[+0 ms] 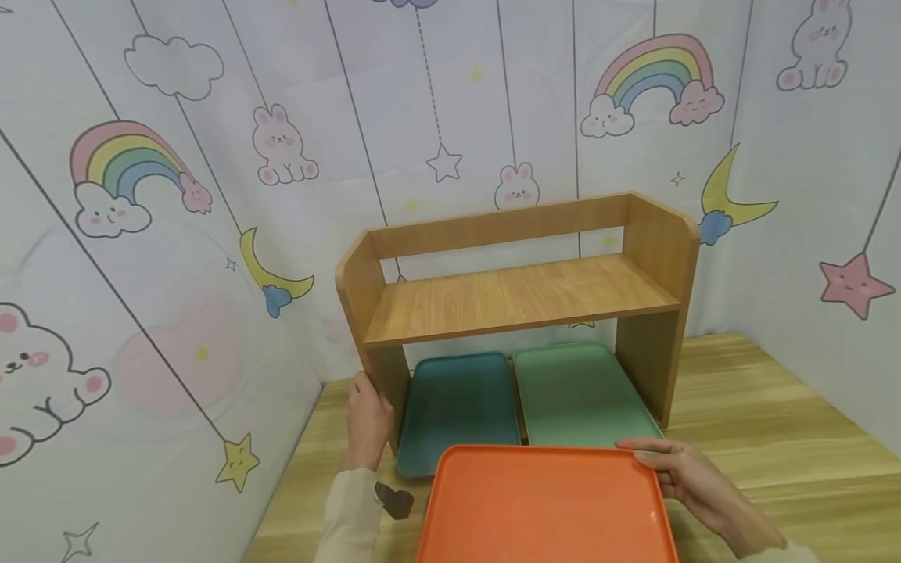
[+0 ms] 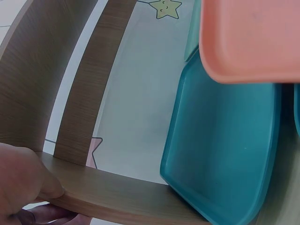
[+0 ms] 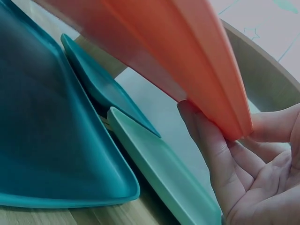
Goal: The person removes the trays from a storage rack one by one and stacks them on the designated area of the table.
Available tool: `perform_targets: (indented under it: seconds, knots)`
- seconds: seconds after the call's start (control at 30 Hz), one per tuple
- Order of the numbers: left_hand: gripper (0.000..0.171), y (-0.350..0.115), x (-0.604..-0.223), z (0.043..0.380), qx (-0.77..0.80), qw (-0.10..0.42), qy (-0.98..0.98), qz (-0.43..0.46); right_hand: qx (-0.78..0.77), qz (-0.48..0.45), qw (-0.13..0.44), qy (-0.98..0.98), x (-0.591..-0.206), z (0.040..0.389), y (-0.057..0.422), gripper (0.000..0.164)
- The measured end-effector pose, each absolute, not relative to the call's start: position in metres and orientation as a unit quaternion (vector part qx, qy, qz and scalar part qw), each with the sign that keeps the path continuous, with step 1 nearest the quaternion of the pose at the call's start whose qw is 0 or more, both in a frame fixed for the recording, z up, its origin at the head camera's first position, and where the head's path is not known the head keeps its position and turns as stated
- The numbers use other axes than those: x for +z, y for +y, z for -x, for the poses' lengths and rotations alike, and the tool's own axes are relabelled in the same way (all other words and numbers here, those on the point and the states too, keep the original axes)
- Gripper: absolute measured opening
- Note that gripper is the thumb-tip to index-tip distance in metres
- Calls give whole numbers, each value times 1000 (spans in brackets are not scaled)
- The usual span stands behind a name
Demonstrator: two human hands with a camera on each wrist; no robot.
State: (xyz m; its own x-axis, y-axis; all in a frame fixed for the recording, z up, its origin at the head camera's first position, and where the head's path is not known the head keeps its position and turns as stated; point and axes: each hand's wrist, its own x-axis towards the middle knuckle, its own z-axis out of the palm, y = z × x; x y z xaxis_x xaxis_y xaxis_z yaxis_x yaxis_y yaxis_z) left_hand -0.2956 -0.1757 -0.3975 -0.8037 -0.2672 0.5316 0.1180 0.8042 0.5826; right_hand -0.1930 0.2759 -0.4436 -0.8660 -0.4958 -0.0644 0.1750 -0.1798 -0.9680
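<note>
- While our right hand (image 1: 693, 481) pinches the orange tray (image 1: 549, 504) near its far right corner, thumb and fingers clamped on the rim, that one-sided hold could let it tip.
- Our left hand (image 1: 368, 422) has its fingers clamped on the shelf (image 1: 521, 301), at the left side panel; pulling there might skew it.
- Under the shelf board, the blue-green tray (image 1: 461, 407) and green tray (image 1: 580, 395) lie side by side; if we dip the orange one, it could knock their near rims.
- We see another blue-green tray (image 3: 51, 126) below it, also at risk of bumps.
- We see nothing inside any tray's visible part.
</note>
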Motion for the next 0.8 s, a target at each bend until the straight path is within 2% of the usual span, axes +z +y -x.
perform_targets:
  seconds: [0.57,0.8]
  knots:
    - [27,-174,-396,292,-314,313,-896,-38,-755,153,227,596,-459,197,269,32]
    - [28,-176,-395,293,-317,301,-899,-42,-736,127,229,624,-465,202,266,33]
